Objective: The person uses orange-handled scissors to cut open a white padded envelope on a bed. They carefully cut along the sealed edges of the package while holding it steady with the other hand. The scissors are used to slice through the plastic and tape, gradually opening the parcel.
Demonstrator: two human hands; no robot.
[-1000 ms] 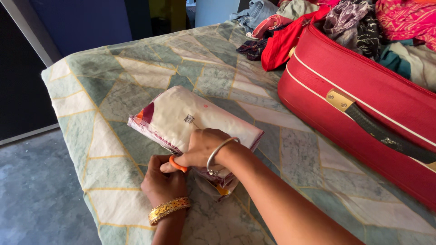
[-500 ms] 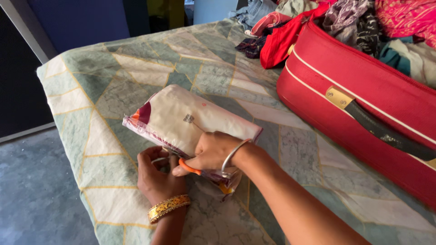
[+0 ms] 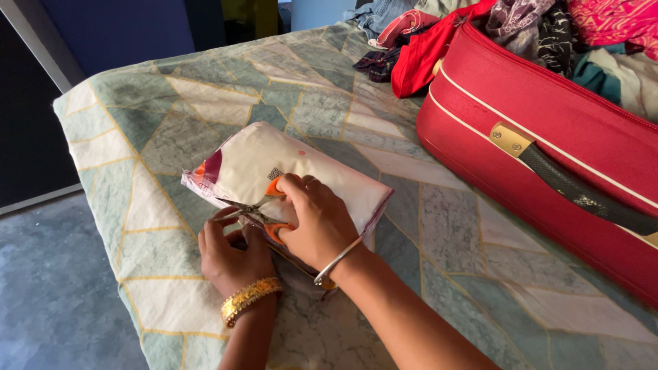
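A flat plastic-wrapped packet point(image 3: 260, 161), cream with a maroon and orange corner, lies on the bed. My right hand point(image 3: 317, 220) grips small orange-handled scissors point(image 3: 255, 209), blades apart and pointing left along the packet's near edge. My left hand point(image 3: 232, 252), with a gold bangle at the wrist, presses against that same near edge just below the blades, fingers curled on the wrapper. A silver bangle circles my right wrist.
The bed sheet point(image 3: 171, 109) has a green, cream and gold geometric print. A red suitcase point(image 3: 548, 144) with a black handle lies open at the right, piled with clothes point(image 3: 548, 27). The bed's left edge drops to a grey floor point(image 3: 55, 294).
My right hand has turned and moved up-left with the scissors, whose blades now show open over the packet's near edge. My left hand shifted slightly left along the wrapper.
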